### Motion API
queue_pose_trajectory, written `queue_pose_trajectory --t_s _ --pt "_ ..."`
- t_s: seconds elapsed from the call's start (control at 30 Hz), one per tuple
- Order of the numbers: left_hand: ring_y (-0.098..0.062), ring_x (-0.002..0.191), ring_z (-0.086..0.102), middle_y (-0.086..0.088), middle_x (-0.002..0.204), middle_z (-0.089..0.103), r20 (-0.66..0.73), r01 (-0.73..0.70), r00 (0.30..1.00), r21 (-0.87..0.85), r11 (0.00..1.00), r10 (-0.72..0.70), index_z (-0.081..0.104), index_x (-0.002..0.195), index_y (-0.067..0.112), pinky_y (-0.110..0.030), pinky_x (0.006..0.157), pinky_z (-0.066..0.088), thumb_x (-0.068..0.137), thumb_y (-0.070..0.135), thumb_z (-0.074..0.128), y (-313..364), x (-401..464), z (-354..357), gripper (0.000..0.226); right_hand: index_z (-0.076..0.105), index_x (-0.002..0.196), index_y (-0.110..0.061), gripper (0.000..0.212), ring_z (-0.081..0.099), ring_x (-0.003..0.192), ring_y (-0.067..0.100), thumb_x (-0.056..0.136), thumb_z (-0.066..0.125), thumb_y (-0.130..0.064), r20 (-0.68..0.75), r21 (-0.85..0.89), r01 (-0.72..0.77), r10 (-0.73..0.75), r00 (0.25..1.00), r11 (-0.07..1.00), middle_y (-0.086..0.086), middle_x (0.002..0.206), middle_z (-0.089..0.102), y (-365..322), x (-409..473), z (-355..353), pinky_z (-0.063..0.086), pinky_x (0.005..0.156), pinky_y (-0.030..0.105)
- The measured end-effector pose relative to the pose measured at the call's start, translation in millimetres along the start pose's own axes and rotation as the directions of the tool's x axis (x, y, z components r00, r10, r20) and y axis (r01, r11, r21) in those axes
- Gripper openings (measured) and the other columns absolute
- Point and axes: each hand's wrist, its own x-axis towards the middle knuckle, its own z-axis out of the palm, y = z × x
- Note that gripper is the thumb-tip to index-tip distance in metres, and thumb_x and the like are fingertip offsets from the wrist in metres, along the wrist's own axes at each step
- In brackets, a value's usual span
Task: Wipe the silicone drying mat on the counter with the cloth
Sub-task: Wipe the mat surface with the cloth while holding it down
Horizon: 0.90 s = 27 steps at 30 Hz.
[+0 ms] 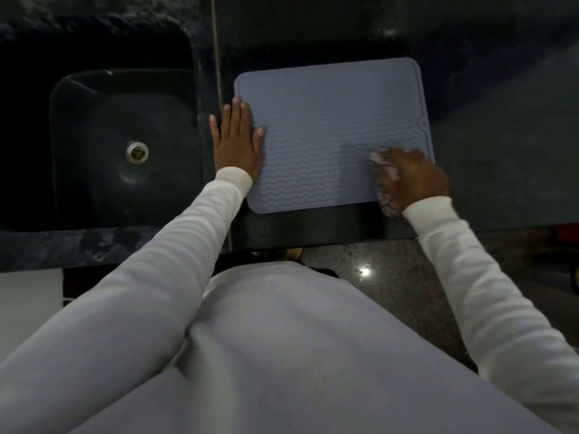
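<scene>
At the far left sits the dark sink point(125, 148), its drain point(137, 151) showing pale at the bottom, and its nearness is the first hazard: anything pushed leftward off the counter point(501, 170) edge would drop into the basin. Just right of it, the left hand point(235, 139) lies flat with fingers straight and spread, holding nothing, palm pressing across the left edge of the blue-grey silicone drying mat point(329, 130) so that part of the hand is on the mat and part on the counter. That pin is what keeps the mat from travelling; if the pressure eases while the other hand scrubs, the flexible mat will likely slide or buckle toward the sink or the front edge. The mat itself lies flat on the counter between the sink and the open stretch of worktop, its near edge close to the counter's front lip, so a hard pull toward the body could drag a corner over. At the mat's near right corner, the right hand point(410, 180) is curled tightly round a bunched pale cloth point(380, 166), which peeps out by the fingers and below the wrist. Bunched that small, it covers little of the wavy ridges per stroke, so patches may be missed, and a loose tail could catch the mat's edge and lift it.
</scene>
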Motion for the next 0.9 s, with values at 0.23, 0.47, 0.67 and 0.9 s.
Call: queue_pose_trajectory --t_s 0.23,0.47,0.67,0.9 --pt "-0.023 0.152 0.005 -0.009 0.165 0.008 -0.020 -0.022 1.000 -0.008 1.000 0.022 0.014 0.156 0.009 -0.047 0.122 -0.006 0.106 0.041 0.021 -1 -16 8 0.060 0.063 0.120 -0.028 0.040 0.061 0.112 0.032 0.090 0.040 -0.039 0.054 0.038 0.555 -0.556 0.829 0.831 0.014 0.133 0.055 -156 -24 77 0.054 0.077 0.056" --pt "-0.023 0.152 0.003 -0.007 0.165 0.006 -0.031 -0.045 0.998 0.071 0.996 0.048 0.011 0.157 0.010 -0.047 0.122 -0.007 0.106 0.039 0.013 -5 -17 13 0.058 0.053 0.133 -0.031 0.044 0.067 0.082 0.039 0.090 0.054 -0.031 0.139 0.045 0.376 -0.378 0.915 0.926 0.018 0.126 0.058 -103 -25 62 0.051 0.067 0.044" --pt "-0.023 0.152 0.003 -0.006 0.165 0.006 -0.026 -0.042 0.999 0.068 0.997 0.044 0.012 0.157 0.011 -0.048 0.122 -0.005 0.106 0.038 0.013 -5 -18 11 0.057 0.050 0.136 -0.035 0.043 0.064 0.092 0.041 0.094 0.056 -0.036 0.210 -0.065 0.170 -0.153 0.966 0.983 0.019 0.121 0.054 12 -12 24 0.051 0.078 0.047" --pt "-0.023 0.152 0.004 -0.006 0.165 0.007 -0.031 -0.047 0.998 0.048 0.998 0.049 0.013 0.157 0.011 -0.047 0.122 -0.006 0.106 0.038 0.013 -5 -19 10 0.058 0.028 0.141 -0.047 0.050 0.063 0.091 0.044 0.093 0.040 -0.058 0.137 -0.224 -0.122 0.155 0.978 0.967 0.022 0.112 0.061 95 -5 -10 0.050 0.081 0.047"
